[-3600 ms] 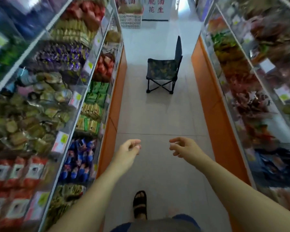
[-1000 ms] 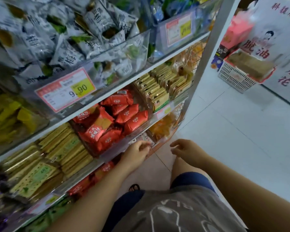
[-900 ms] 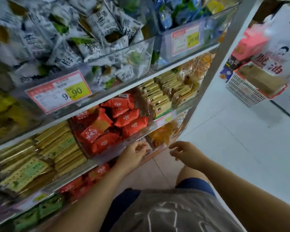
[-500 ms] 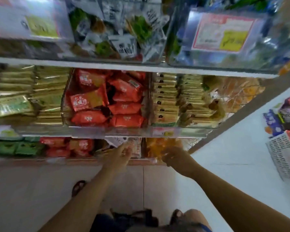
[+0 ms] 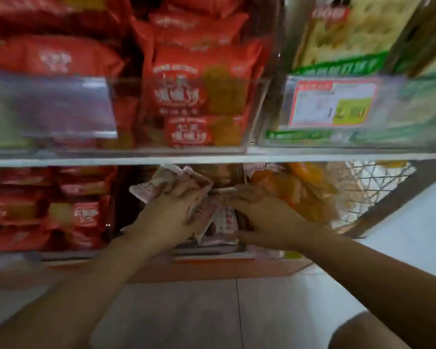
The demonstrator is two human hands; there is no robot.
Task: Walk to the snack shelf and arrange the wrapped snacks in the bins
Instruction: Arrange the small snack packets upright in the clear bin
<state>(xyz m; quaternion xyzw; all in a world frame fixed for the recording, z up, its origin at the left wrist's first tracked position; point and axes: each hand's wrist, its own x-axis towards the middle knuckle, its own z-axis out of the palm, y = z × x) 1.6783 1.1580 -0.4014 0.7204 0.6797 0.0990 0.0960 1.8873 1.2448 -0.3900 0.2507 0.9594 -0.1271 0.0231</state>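
Both my hands are inside the middle bin of the bottom shelf, among pale pink-and-white wrapped snacks (image 5: 223,222). My left hand (image 5: 171,212) lies over a bunch of these packets (image 5: 161,182) with its fingers curled round them. My right hand (image 5: 262,215) rests on the packets beside it, fingers bent over the pile; the blur hides whether it grips any. Much of the pile is hidden under the hands.
A white shelf edge (image 5: 212,157) runs just above my hands. Over it stand a clear bin (image 5: 254,114) of red packets (image 5: 194,89) and a bin with a price tag (image 5: 332,104). Red packets (image 5: 81,212) lie left, orange bags (image 5: 302,192) right, beside a wire side panel (image 5: 378,182).
I have crouched and come much closer to the bottom shelf. Both hands have gone from in front of the shelf into the middle bin, onto the pale packets.
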